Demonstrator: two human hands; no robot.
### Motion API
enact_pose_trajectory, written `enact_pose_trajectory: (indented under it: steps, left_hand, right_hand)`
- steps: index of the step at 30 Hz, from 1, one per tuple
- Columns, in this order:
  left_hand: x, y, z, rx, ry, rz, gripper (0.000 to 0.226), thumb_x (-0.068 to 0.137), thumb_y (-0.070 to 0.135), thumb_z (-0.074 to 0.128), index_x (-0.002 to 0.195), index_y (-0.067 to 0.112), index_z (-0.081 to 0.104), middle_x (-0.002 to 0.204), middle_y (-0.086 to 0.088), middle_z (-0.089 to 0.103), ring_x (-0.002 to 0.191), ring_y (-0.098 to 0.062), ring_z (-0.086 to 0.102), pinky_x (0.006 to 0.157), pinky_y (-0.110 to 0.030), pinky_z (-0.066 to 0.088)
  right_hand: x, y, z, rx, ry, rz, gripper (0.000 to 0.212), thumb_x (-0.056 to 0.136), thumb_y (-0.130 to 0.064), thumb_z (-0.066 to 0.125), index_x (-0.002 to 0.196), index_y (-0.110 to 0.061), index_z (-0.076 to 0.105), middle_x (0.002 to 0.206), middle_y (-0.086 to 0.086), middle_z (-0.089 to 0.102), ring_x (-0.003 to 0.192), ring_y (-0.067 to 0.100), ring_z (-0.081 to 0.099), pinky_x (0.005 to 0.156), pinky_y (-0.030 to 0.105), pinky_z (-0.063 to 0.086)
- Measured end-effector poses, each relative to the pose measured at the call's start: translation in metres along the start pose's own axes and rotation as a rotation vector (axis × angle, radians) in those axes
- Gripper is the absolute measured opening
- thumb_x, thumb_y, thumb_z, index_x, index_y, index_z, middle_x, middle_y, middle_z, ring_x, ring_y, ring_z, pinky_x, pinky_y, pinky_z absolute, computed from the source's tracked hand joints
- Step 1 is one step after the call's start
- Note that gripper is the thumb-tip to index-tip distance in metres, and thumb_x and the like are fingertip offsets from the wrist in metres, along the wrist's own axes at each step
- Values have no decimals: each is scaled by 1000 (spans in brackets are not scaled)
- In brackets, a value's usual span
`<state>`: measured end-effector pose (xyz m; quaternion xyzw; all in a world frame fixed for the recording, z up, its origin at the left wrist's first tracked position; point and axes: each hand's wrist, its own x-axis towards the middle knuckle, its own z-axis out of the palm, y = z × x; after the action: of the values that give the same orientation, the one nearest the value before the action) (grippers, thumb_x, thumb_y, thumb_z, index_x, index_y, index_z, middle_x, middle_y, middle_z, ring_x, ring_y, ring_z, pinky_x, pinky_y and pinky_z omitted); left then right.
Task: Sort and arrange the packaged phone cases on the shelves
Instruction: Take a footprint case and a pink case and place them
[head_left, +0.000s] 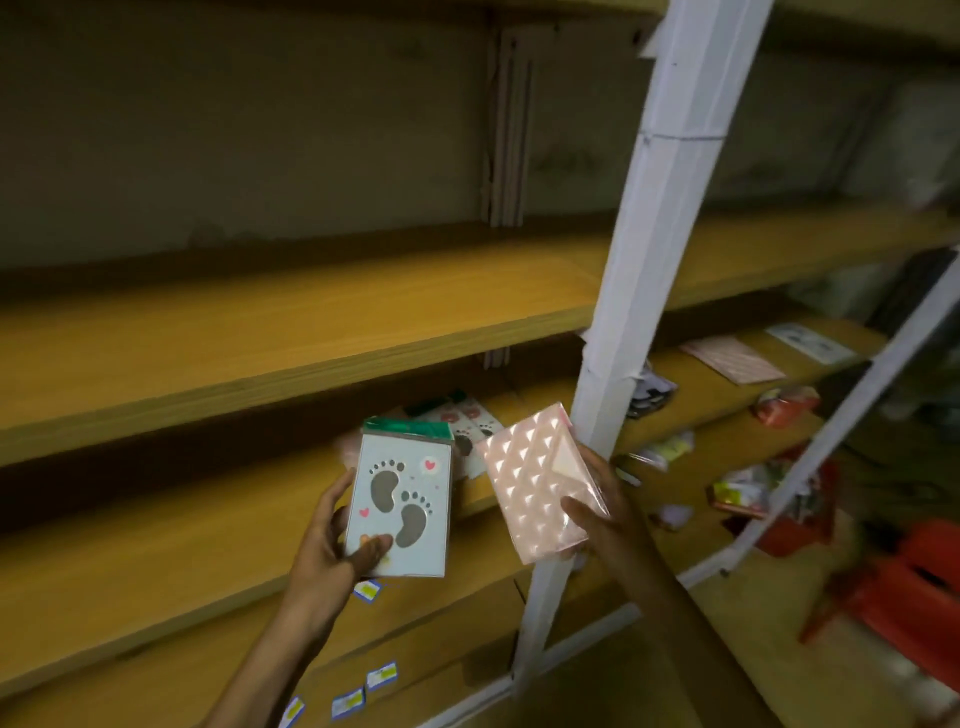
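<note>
Left hand: left hand (332, 540) raised in front of the lower shelf (156, 561), forearm coming up from the bottom edge; thumb across the lower front of the footprint case (400, 504), fingers curled behind its left edge; grips it.
Footprint case: pale blue packaged case, grey footprints and small hearts, green header on top; held upright, facing the camera, just left of the pink case (535, 483).
Shelf behind: more footprint packs (470, 426) lie on the lower shelf past the held case; blurred, count unclear.
Right hand: right hand (597, 509) holds the pink case by its right edge and lower corner, thumb on the front, fingers behind.
Pink case: quilted shiny wrap, tilted with its top leaning right, close to the white upright post (649, 249), contact unclear.
Open room: middle shelf (260, 332) shows a broad bare board left of the post.
Right bay: flat packets (732, 358) on the board; colourful packs (758, 483) lower down, blurred.
</note>
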<state>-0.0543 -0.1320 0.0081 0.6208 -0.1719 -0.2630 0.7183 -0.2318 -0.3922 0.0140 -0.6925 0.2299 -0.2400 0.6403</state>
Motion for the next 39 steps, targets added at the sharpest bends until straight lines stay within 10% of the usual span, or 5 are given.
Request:
enact_pose_trajectory:
  steps: [5,9,14,22,39]
  left_hand:
    - [-4,-6,51,20,-180,-16,75,76,-5,70,125,48,49,109,7,72,98,-21,70,66,-43,61]
    - [-6,-13,101,26,-292,-55,73,78,-9,67,119,49,50,109,5,72,97,-22,71,68,-43,61]
    - [-5,-21,172,46,-394,-95,71,77,-10,68,118,46,51,105,10,72,93,-11,71,61,-34,60]
    - [13,-39,303,103,-472,-62,73,79,-11,67,131,35,45,116,7,64,102,-16,65,67,-41,61]
    - [93,-61,512,60,-316,38,74,79,-7,68,139,28,40,125,-5,64,105,-23,67,67,-34,61]
  right_hand:
    - [-53,2,-47,-3,250,18,60,85,-15,69,135,-38,43,130,-11,52,112,9,54,65,22,57]
    - [-85,1,-92,82,399,26,58,85,-9,67,132,-38,48,130,-8,55,112,24,59,75,48,59]
    - [-112,8,-145,141,529,3,57,85,-5,66,131,-34,51,125,-4,60,104,27,64,56,38,58]
    - [-119,14,-259,118,644,-3,55,85,-8,65,133,-32,50,128,-4,58,114,26,59,86,57,54]
    - [-10,30,-487,58,564,43,52,86,-18,68,120,-53,50,119,-26,52,89,-15,57,57,5,48]
